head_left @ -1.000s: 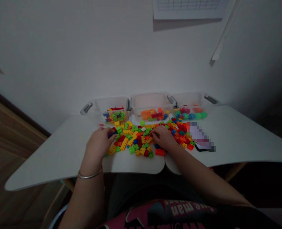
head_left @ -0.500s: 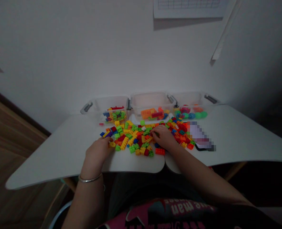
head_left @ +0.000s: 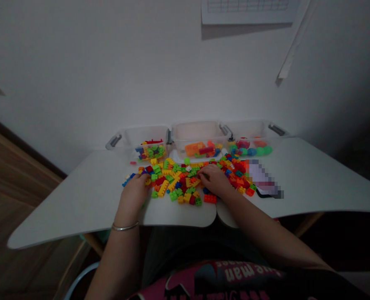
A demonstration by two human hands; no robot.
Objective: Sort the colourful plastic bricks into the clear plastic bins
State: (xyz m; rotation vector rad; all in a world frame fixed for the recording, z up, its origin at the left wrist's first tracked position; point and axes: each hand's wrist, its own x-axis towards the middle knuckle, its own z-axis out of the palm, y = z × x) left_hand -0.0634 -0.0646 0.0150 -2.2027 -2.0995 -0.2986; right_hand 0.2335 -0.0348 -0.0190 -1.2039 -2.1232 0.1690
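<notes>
A pile of toy building bricks (head_left: 175, 179) in yellow, green, red, blue and orange is spread over the middle of the table. At its left edge my left hand (head_left: 134, 192) is closed, with a small round yellow piece (head_left: 147, 181) at its fingertips. Blue bricks (head_left: 127, 179) lie just beyond that hand. My right hand (head_left: 215, 178) rests palm down over the right part of the pile, thumb and fingers bent together. What its fingertips hold, if anything, is too small to make out. An orange-red brick (head_left: 210, 198) lies below the right hand.
Along the wall stand three clear plastic boxes: a left box (head_left: 134, 135), a middle box (head_left: 200, 130) and a right box (head_left: 250, 128), each with toy pieces inside. A blurred-out phone (head_left: 263, 179) lies right of the pile. The white table (head_left: 87, 196) has a seam in front.
My left hand has moved slightly right and away from me, and the yellow piece has shifted away with it. Blue bricks now show left of its fingers. My right hand stays in place.
</notes>
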